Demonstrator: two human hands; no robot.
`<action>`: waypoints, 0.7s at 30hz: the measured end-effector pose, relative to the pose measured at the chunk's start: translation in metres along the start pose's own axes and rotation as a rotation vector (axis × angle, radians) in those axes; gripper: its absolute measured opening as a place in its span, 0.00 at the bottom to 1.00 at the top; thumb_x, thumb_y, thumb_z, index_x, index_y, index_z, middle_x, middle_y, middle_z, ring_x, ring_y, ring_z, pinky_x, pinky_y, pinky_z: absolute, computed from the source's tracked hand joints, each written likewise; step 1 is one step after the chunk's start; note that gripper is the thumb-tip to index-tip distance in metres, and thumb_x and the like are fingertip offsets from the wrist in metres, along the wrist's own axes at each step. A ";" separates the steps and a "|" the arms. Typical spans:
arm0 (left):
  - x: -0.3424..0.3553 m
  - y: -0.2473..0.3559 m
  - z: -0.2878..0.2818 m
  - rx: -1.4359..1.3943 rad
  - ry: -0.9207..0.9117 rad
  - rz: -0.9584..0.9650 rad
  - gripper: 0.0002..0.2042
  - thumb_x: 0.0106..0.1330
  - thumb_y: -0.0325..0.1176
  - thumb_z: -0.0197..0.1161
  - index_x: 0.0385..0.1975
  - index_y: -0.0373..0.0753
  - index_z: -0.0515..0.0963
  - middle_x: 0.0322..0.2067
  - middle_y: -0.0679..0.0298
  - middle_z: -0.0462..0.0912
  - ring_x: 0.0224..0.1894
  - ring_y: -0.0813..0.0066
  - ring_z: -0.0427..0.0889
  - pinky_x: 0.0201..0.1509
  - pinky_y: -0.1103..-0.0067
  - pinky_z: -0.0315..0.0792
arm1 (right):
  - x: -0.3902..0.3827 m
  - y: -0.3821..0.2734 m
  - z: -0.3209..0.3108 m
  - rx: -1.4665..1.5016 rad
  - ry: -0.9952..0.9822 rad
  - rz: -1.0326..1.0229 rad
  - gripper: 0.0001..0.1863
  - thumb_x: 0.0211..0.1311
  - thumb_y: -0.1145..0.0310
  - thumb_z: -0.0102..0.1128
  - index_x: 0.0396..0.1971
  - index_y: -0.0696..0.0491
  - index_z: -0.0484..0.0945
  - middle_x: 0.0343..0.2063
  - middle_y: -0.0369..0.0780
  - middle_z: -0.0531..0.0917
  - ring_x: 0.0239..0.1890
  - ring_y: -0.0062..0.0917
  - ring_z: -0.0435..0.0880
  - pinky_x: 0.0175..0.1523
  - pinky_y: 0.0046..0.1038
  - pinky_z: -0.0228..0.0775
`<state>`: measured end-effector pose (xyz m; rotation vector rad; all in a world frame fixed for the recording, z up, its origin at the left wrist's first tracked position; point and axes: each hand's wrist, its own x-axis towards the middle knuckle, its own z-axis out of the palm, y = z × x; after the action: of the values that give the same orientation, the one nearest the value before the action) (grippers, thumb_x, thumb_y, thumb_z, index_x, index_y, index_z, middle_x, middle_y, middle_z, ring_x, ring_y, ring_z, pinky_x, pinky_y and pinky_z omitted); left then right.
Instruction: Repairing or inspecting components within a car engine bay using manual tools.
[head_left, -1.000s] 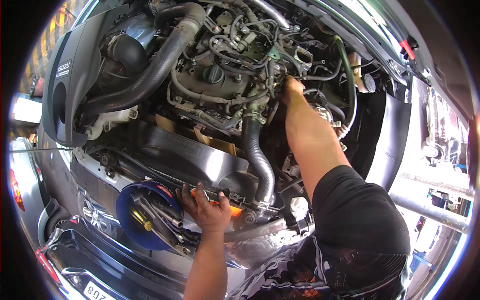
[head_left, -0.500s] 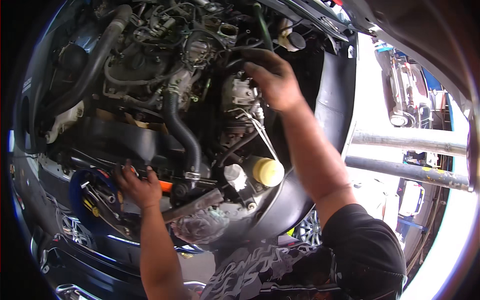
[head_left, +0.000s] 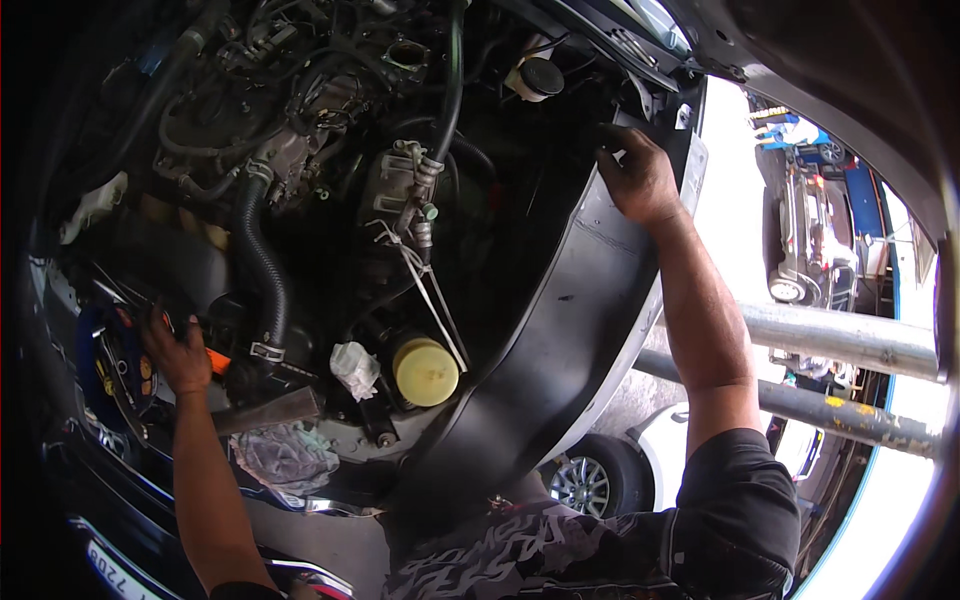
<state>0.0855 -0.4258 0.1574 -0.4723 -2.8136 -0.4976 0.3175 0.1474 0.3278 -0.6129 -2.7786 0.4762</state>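
Note:
My left hand [head_left: 183,355] rests with fingers spread on the front of the engine bay, beside a blue bowl of tools [head_left: 100,365] and an orange object [head_left: 222,362]. At the right side of the bay, my right hand [head_left: 642,178] has its fingers curled above the dark fender panel or cover [head_left: 590,310]; what they hold, if anything, is hidden. Between my hands lie the engine [head_left: 280,140], a ribbed black hose [head_left: 258,260], a metal component with pipes [head_left: 400,195] and a round yellow-capped container [head_left: 425,372].
A crumpled rag [head_left: 285,460] and white wadded material [head_left: 355,368] lie along the front. The raised hood [head_left: 810,60] arches at upper right. Two metal posts [head_left: 840,335] cross outside the fender, with parked vehicles [head_left: 805,240] and a wheel [head_left: 585,485] beyond.
My right hand has come out from among the engine parts to the fender side. The view has shifted rightward. My left hand stays at the front beside the bowl.

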 end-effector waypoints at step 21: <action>-0.001 0.001 -0.004 -0.056 -0.043 -0.064 0.31 0.58 0.36 0.61 0.62 0.37 0.63 0.61 0.47 0.62 0.65 0.46 0.62 0.68 0.61 0.57 | 0.052 -0.004 0.089 0.083 -0.370 -0.378 0.15 0.54 0.72 0.61 0.43 0.59 0.78 0.38 0.50 0.79 0.46 0.43 0.78 0.52 0.38 0.71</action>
<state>0.0880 -0.4268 0.1614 -0.4094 -2.8704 -0.5872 0.2424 0.1440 0.2569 0.0326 -3.0939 0.6709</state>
